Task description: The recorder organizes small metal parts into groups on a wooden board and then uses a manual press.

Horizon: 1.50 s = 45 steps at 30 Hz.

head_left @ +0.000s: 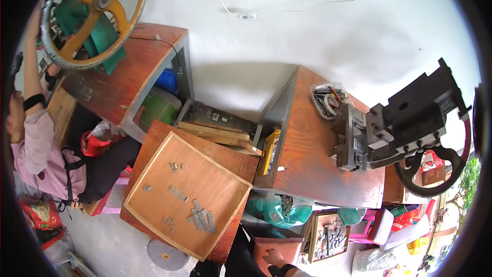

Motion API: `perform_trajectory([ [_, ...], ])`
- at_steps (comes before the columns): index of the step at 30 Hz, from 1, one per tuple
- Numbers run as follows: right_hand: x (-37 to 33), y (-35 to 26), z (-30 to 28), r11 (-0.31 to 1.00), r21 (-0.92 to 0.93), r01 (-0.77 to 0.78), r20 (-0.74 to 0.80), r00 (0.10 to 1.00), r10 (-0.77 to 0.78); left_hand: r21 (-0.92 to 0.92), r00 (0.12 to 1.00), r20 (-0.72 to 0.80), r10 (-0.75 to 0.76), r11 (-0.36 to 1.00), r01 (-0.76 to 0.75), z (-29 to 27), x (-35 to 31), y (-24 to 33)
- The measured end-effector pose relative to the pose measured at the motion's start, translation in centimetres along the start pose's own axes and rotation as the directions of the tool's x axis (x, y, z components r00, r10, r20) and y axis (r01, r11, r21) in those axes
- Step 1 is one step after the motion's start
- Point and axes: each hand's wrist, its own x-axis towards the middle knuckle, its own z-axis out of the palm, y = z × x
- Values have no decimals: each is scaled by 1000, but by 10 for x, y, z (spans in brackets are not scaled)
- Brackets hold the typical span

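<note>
My right hand [275, 258] is low in the picture, right of my dark-trousered leg. It lies over a reddish-brown bin or box [290, 244], with its fingers stretched out and nothing visible in them. A dark band circles that wrist. My left hand does not show. In front of me a shallow wooden tray [154, 195] rests tilted on a reddish wooden table [148, 146]. Inside it are small metal pieces: a larger cluster of short strips [202, 217], a short row [178, 193] and a few loose bits.
A black hand press [410, 118] stands on the right bench [320, 149], beside a clear tub of tools [328, 100]. Below are a green bag [279, 210] and a wooden box of metal parts [329, 238]. At left, a co-worker in pink [46, 154] sits near a yellow-spoked handwheel [104, 1].
</note>
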Motion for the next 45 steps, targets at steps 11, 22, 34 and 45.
perform_trajectory([
  [11, -132, -39, -84, 785, -194, 588, 261, 802, -537, -147, 999, 35, -25, 989, 30, 3, -39, -26],
  [22, -171, -97, -133, 912, 50, 407, 480, 791, -379, -173, 971, -151, 183, 963, -209, -27, -35, -18],
  [34, -82, -99, -174, 720, 246, 649, 695, 399, -598, 142, 908, -35, 418, 901, -410, -233, -65, 213],
  [45, 16, -192, -207, 702, -142, 698, -22, 707, -707, -416, 891, -449, 67, 867, -275, -16, 33, 60],
])
